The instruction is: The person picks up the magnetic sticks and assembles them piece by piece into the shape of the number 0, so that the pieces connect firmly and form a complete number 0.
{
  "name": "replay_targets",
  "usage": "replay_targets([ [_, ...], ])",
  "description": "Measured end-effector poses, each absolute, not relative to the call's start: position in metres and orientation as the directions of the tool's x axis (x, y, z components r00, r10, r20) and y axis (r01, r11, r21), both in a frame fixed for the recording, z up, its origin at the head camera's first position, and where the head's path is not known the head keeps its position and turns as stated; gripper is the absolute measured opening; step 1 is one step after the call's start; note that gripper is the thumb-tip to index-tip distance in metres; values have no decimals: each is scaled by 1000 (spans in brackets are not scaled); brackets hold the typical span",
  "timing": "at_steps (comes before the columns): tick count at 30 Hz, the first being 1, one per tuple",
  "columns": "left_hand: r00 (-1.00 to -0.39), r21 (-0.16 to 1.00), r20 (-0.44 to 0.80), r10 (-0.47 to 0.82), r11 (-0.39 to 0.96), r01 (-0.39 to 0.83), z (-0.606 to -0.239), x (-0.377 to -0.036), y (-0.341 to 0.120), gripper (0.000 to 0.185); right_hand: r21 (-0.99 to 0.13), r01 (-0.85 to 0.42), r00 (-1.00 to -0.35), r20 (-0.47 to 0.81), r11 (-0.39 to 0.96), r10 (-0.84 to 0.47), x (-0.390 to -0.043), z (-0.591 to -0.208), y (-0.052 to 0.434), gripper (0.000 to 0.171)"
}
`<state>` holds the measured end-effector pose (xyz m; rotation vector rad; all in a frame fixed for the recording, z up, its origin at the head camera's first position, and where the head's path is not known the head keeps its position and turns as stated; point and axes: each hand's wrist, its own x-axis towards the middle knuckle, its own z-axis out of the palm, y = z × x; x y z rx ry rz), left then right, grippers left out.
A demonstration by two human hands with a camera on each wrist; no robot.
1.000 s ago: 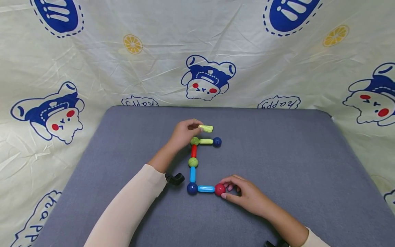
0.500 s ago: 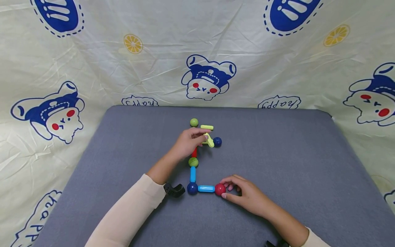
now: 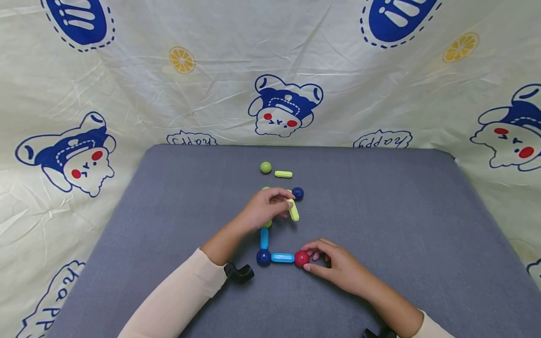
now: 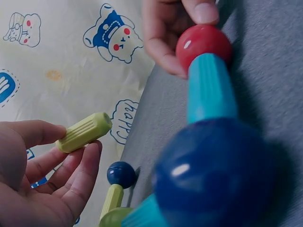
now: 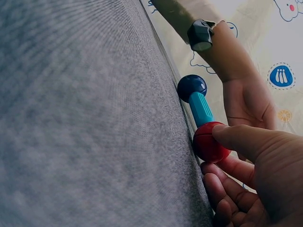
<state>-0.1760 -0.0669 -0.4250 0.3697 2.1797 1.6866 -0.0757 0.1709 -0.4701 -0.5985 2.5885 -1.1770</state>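
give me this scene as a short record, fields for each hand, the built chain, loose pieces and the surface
left hand: pinches a yellow-green rod
right hand: fingers curled on the red ball
chain: red ball, light blue rod, dark blue corner ball, second blue rod running away from the person, partly hidden by the left hand
loose pieces: green ball and yellow-green stick at the far side
surface: grey mat
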Motion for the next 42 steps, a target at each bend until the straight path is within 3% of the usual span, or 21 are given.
replay_targets([
  [16, -836, 946, -173, 521, 325, 7, -436, -165, -56, 12, -764, -272, -885, -40, 585, -463, -75, -470, 171, 30],
  [29, -800, 930, -217, 559, 366, 4, -438, -160, -51, 16, -750, -267, -890, -49, 605, -453, -76, -469, 172, 28],
  [42, -773, 927, -261, 578, 375, -33, -447, -156, -45, 15, -756, -334, -875, 28, 562, -483, -76, -472, 173, 23],
])
